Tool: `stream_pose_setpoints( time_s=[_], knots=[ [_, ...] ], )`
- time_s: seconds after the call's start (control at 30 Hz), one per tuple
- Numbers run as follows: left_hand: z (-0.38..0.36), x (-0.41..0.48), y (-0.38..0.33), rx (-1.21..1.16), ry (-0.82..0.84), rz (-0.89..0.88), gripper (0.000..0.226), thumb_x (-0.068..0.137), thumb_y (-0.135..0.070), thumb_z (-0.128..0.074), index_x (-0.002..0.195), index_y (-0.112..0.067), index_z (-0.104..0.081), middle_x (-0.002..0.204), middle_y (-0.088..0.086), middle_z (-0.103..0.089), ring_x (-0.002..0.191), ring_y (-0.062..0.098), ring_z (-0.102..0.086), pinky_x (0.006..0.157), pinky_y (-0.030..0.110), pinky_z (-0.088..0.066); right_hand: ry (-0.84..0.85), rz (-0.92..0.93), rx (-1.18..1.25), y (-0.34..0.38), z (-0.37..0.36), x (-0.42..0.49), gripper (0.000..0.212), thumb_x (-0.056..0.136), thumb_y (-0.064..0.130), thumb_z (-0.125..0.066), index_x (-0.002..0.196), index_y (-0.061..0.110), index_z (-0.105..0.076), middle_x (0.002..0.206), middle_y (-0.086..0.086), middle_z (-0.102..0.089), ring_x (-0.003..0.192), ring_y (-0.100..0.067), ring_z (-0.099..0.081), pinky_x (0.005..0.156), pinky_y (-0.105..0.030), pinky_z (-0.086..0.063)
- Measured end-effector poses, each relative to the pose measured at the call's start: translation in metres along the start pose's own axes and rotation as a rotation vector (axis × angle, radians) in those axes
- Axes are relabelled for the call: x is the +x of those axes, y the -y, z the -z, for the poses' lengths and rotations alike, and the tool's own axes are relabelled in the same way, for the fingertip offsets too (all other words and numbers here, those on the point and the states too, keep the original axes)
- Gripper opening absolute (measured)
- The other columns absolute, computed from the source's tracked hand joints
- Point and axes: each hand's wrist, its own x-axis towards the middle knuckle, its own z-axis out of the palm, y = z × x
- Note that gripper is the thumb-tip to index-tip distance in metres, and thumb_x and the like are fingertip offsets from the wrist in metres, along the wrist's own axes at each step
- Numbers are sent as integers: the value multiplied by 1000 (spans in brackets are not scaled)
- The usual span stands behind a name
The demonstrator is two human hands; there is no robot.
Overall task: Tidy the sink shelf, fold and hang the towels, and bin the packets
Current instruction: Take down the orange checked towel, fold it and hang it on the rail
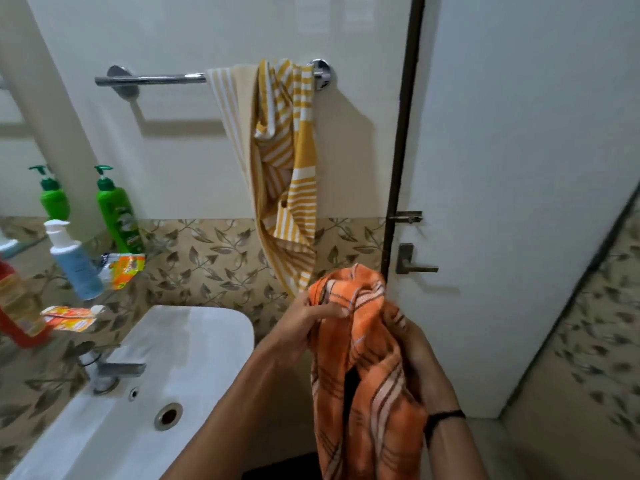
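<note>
Towels numbered two: an orange towel (367,375) of soft woven cloth, checked with thin dark and pale stripes, hung bunched in front of the person between both hands, and a yellow towel (289,174) with white stripes hung crumpled and uneven over the right end of the rail (152,79). That rail was a single round chrome bar fixed to the glossy pale wall on two round mounts. The left hand (304,323) gripped the orange towel's upper edge, its fingers curled round a fold, while the right hand (412,351) clutched the cloth from the other side, its fingers closed into the gathered fabric; one thin black band (445,417) circled that wrist. Two crumpled orange packets (126,268) lay above the sink's left side, one by the bottles and a flatter packet (71,317) lower, nearer the basin. Beside them stood one tall green pump bottle (119,216), with what looked like its mirror reflection to the left, one blue bottle (74,261) with a white pump, and one blurred bottle (17,306) of amber liquid with red parts. The sink (207,327) was smooth white ceramic with rounded corners, one metal tap (114,370) and one round drain. Leaf-patterned tiles (207,258) banded the wall, and the plain white door (519,150) carried one flat metal lever handle (414,263).
</note>
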Motion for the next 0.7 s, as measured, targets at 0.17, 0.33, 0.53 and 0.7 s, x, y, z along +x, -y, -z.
stream_pose_setpoints(
  time_s=[0.17,0.33,0.53,0.7],
  knots=[
    [-32,25,59,132,-80,96,69,76,-20,-88,137,-21,-55,122,7,-73,110,25,-72,100,46,-56,-283,71,-308,33,41,3,17,95,14,-64,106,3,-72,104,-20,-76,97,-33,-74,85,-40,-60],
    [-72,43,115,236,-209,-26,101,60,-35,-94,139,-48,-32,135,-12,-57,121,6,-61,106,37,-50,-317,55,-483,47,59,-3,19,99,9,-59,108,12,-75,101,-4,-79,98,-21,-75,95,-42,-57],
    [-118,48,145,281,-278,-101,68,72,-36,-77,135,-43,-51,129,-7,-55,123,10,-59,97,21,-49,-395,-66,-298,47,83,-23,19,100,6,-56,110,5,-72,100,-16,-78,95,-32,-75,90,-47,-59],
    [-141,44,147,91,-108,-40,94,68,-28,-89,147,-33,-38,129,1,-69,114,15,-70,91,30,-59,-429,-132,-153,50,98,-41,19,96,4,-60,112,3,-71,105,-22,-76,100,-40,-73,95,-52,-56]
  ],
)
